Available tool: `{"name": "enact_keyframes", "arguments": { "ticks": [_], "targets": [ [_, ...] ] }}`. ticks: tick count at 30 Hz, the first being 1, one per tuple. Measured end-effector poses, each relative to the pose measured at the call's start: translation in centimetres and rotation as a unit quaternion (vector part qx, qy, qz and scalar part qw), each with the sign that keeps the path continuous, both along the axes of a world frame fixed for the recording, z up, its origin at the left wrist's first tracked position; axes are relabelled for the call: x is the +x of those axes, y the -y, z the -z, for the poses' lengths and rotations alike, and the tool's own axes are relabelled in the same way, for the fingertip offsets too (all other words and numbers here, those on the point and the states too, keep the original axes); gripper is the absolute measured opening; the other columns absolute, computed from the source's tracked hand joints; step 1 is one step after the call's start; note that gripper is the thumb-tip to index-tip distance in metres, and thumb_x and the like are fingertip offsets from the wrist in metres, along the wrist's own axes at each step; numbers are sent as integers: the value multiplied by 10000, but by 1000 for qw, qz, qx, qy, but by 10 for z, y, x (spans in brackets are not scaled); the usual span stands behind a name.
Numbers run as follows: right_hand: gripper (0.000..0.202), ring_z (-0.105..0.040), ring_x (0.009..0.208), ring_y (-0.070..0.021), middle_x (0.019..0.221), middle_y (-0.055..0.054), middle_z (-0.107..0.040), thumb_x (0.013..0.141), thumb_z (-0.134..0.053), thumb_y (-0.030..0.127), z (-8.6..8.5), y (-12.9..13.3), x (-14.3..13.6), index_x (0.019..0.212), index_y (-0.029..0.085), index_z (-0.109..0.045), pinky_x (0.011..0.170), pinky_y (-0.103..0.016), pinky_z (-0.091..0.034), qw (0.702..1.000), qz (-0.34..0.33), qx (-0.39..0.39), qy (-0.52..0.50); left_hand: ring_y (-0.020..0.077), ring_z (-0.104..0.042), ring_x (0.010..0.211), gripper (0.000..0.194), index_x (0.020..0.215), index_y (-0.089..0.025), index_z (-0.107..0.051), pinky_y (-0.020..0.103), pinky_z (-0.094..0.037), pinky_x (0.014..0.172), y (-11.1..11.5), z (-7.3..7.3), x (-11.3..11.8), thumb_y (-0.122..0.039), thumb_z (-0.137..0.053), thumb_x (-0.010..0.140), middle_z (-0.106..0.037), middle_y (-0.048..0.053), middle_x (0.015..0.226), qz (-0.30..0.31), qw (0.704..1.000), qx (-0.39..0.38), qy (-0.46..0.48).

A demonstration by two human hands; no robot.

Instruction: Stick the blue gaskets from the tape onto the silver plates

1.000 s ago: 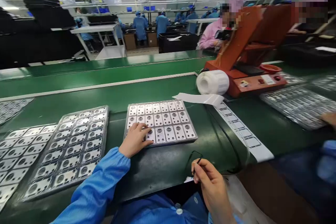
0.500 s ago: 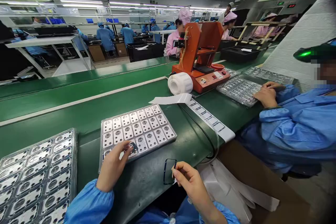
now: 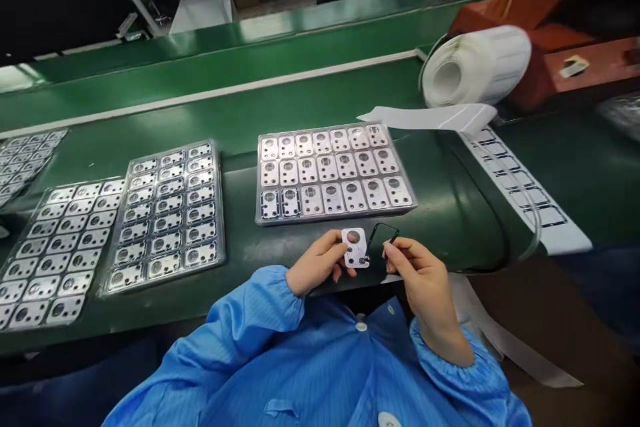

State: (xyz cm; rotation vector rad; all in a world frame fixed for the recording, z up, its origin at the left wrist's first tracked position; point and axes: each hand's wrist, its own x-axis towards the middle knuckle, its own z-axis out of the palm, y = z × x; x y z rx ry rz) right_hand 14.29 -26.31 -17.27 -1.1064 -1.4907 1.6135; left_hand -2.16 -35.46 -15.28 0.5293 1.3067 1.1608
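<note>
My left hand (image 3: 325,257) is closed on a small silver plate (image 3: 355,237) with a large round spot and small dark holes. My right hand (image 3: 420,273) pinches a thin black rectangular frame (image 3: 385,225), which looks like an adhesive gasket. Its lower left end meets or overlaps the right edge of the plate; whether they touch I cannot tell. Just beyond my hands lies a clear tray (image 3: 334,213) of similar silver plates in rows. Two plates at its near left corner have dark borders.
More plate trays (image 3: 220,213) stand to the left. A white label roll (image 3: 480,67) sits by an orange machine (image 3: 595,67) at the back right. A strip of black frames (image 3: 525,187) on white backing and a dark cable (image 3: 493,213) lie to the right.
My left hand has moved from the tray and now holds a silver plate in front of my body. The black frame in my right hand is now beside it. My view has tilted down and left.
</note>
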Motion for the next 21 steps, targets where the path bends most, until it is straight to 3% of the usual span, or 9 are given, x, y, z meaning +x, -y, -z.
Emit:
{"name": "enact_keyframes", "arguments": {
  "ticks": [10,21],
  "targets": [
    [261,-601,616,-140,713,-10,-678,812,-725,463,-10,9,-5,847,204,-719,577,-258,-518,992,-61,73,79,98,-610,669,574,1189,-101,-530,179,-418,501,2,9,1,-576,-590,871,-619,27,804,12,998,69,-7],
    [138,-628,639,-144,747,-5,-695,871,-683,348,-8,10,-2,854,213,-708,624,-274,-530,973,-68,188,113,81,-594,635,414,1195,-118,-518,171,-410,493,2,9,2,-435,-553,931,-612,12,792,19,996,81,-17]
  ]
}}
